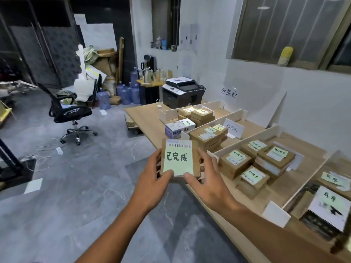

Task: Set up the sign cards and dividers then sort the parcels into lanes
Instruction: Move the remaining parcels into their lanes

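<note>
Right at the table (144,122) edge, beside open floor (85,186), a parcel (178,158) gripped between left hand (152,179) and right hand (207,177).

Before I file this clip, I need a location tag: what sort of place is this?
Likely a small parcel-sorting room: a table split into lanes by white dividers, stacks of labelled parcels, and a wall sign reading 分拣台.

Brown parcel (178,158) bears a pale green label, black characters and a black-striped barcode.
</note>
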Demonstrator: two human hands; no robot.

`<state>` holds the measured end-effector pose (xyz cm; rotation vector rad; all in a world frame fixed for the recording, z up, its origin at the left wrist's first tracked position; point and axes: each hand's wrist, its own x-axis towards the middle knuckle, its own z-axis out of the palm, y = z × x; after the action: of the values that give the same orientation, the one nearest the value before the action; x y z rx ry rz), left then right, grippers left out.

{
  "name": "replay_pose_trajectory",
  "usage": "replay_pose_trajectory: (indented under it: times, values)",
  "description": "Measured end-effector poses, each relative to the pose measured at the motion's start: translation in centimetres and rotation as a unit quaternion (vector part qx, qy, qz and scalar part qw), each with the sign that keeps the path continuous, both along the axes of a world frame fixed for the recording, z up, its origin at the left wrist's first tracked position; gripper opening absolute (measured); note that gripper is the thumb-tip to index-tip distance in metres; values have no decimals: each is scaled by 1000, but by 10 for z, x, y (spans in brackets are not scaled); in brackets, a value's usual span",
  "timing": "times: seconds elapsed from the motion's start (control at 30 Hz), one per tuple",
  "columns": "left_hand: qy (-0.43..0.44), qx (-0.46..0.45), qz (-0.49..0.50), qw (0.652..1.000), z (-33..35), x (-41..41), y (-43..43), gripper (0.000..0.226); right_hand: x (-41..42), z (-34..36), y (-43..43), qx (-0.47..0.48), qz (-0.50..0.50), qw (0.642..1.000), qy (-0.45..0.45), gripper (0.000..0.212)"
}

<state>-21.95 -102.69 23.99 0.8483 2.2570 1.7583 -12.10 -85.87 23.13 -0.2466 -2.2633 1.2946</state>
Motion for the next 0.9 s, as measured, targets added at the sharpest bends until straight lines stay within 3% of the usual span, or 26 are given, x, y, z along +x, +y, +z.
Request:
replay_pose_trajectory:
  times: [0.23,0.57,0.7,0.9]
  values:
    - [-34,-6,-43,999,-39,-92,70,63,-78,-34,64,-14,-45,999,-22,72]
    - [-34,-80,-144,986,-69,-257,259,61,-205,-77,224,-77,-160,983,-51,73]
    - [-53,-98,-188,976,-76,-303,332,73,-240,-80,281,-109,-196,972,-68,73]
    - [-105,-111,-259,954,-102,-372,430,62,-295,-95,359,-98,-266,953,-107,73]
